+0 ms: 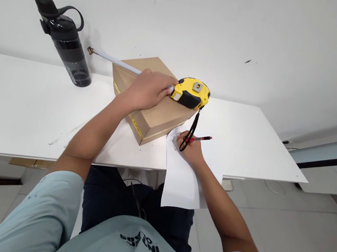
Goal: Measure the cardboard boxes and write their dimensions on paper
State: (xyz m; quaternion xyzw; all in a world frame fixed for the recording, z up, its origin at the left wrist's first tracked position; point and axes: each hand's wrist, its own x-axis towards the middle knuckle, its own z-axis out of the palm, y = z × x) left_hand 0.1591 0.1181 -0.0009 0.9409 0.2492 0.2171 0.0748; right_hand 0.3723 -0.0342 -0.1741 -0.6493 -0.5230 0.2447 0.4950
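My left hand (148,90) rests over a brown cardboard box (166,119), its fingers closed on the blade of a yellow and black tape measure (191,93) right beside the case. The blade runs left across the box top, and its hooked end sticks out past the box edge. The case sits at the box's right corner, with a black wrist strap (193,126) hanging down in front of my right hand (192,151). That hand grips a red pen (202,139), point down on a white paper sheet (179,184) bearing some small writing. The pen's tip is hidden by my fingers.
A black water bottle (71,50) stands on the white table (28,110) to the left, near the wall. The paper hangs over the table's front edge above my lap. A pale wall (180,19) rises directly behind the table.
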